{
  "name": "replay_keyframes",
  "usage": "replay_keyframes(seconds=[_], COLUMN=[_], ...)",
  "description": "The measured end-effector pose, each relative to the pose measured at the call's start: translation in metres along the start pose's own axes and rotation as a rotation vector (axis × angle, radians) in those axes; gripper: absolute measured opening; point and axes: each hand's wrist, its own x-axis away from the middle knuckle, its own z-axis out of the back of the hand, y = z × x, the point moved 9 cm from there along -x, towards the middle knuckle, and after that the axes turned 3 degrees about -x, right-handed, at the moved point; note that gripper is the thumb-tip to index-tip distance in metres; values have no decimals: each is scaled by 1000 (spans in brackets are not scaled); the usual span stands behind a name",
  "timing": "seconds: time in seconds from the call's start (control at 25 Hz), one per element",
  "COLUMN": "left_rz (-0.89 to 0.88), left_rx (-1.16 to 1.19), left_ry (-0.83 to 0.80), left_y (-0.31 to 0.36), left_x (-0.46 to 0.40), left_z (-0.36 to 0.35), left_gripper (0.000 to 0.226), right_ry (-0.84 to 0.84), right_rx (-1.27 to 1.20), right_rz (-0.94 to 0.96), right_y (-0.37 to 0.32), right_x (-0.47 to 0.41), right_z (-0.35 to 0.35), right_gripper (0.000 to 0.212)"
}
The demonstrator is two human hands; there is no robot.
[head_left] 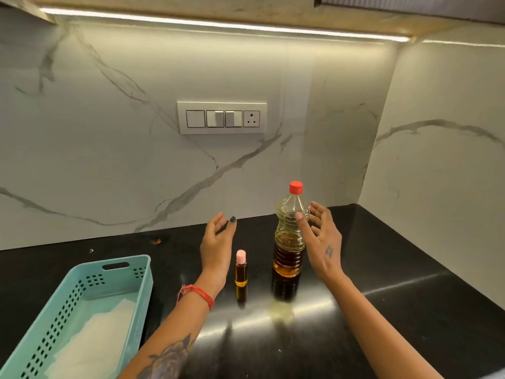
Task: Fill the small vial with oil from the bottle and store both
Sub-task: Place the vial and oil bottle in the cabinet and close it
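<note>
On the black glossy countertop (pixel 410 310), pretty much dead centre, stands the small clear glass vial with the pink cap (pixel 241 269), upright, capped and showing amber oil inside, and just to its right stands the tall ribbed clear plastic oil bottle with the red screw cap (pixel 289 236), also upright and capped, roughly half full by the look of it. The left hand (pixel 217 243) hovers behind and left of the vial with fingers loosely spread, holding nothing, and the right hand (pixel 321 239) is spread wide right next to the bottle, thumb tip about at the plastic, though I honestly can't tell if it's touching yet. Biggest risk imo: that bottle is tall and narrow, so a sloppy sideways grab could tip it straight onto the vial, which sits close enough to get knocked over. The shiny counter looks slick too, so either one could skid. If the vial still needs topping up, its mouth looks tiny next to the bottle's, so pouring could easily spill. The teal perforated plastic basket with a white liner (pixel 82 310) sits well off to the left, so carrying both over there is another chance to fumble.
</note>
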Motion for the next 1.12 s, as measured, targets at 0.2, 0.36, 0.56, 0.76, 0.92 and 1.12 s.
replay_keyframes(seconds=[0.2,0.36,0.56,0.76,0.92,1.12], left_rz=[81,180,289,315,297,270], left_rx=[-94,-207,-348,-455,-484,-479], left_ry=[-47,-155,-216,-197,-130,-99], left_y=[-54,-94,-128,-140,-145,-143], left_x=[-22,-21,-15,-20,-21,-23], left_z=[-3,-14,-23,-25,-20,-19], left_gripper=[57,82,78,54,43,37], right_ry=[53,-39,-174,-279,-260,-230], right_rx=[68,116,107,148,217,317], right_rz=[-61,-124,-204,-210,-195,-176], right_y=[46,83,119,134,139,135], right_x=[-10,-17,-22,-26,-27,-31], right_z=[-6,-17,-33,-45,-43,-39], right_gripper=[72,96,115,107,100,90])
